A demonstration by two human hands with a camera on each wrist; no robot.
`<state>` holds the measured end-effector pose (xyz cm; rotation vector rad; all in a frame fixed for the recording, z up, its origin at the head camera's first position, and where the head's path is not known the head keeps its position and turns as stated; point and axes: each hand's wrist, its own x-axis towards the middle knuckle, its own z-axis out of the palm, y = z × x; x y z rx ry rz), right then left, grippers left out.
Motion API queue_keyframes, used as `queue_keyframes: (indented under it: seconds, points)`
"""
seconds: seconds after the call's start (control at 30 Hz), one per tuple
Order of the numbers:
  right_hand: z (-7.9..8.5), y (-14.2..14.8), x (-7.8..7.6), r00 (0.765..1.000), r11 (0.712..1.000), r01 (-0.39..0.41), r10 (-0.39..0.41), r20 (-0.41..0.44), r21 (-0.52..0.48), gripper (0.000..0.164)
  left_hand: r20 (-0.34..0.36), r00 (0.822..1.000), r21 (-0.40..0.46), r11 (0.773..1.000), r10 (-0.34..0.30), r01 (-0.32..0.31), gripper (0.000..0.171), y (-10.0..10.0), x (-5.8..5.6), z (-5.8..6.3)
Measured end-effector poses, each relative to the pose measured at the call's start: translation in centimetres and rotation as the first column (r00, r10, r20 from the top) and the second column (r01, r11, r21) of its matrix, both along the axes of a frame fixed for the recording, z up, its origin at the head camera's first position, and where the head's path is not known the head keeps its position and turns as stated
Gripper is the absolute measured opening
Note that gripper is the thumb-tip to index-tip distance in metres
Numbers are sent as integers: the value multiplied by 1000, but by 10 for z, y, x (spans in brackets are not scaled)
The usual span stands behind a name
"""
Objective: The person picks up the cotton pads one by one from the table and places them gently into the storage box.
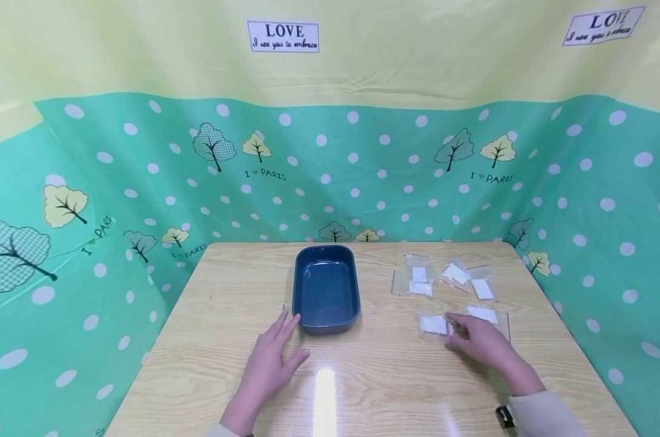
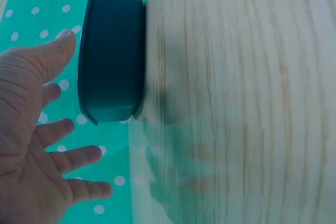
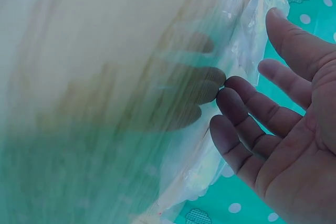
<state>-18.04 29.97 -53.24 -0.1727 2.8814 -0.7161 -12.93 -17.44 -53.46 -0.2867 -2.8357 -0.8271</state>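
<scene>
A dark blue rectangular dish (image 1: 323, 329) stands on the wooden table, left of the small clear zip bags. My left hand (image 1: 271, 358) is beside its near left corner, fingers spread and thumb apart; the left wrist view has the hand (image 2: 37, 129) gripping nothing. My right hand (image 1: 485, 343) is low over the near pair of bags, between a bag with a white piece (image 1: 433, 325) and another bag (image 1: 483, 314) partly hidden behind it. In the right wrist view the right hand (image 3: 278, 124) has its fingertips at the tabletop, thumb apart, close to crinkled clear plastic (image 3: 257, 19).
Farther back lie two overlapping bags (image 1: 419, 275) and, to their right, two more bags (image 1: 457, 273) with white pieces. A green dotted cloth (image 1: 351, 182) hangs behind and along both sides of the table (image 1: 384, 382).
</scene>
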Motion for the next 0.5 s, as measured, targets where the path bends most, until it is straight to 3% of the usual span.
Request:
queue_keyframes:
  seconds: [0.23,0.5]
  points:
    - [-1,-4,-1,1000,1000,-7,7,-16,-5,67,-3,999,-20,999,-37,37,75,1,2,-3]
    - [-3,-7,-4,1000,1000,25,-25,-9,5,58,43,998,-39,998,-47,49,73,-1,2,-7]
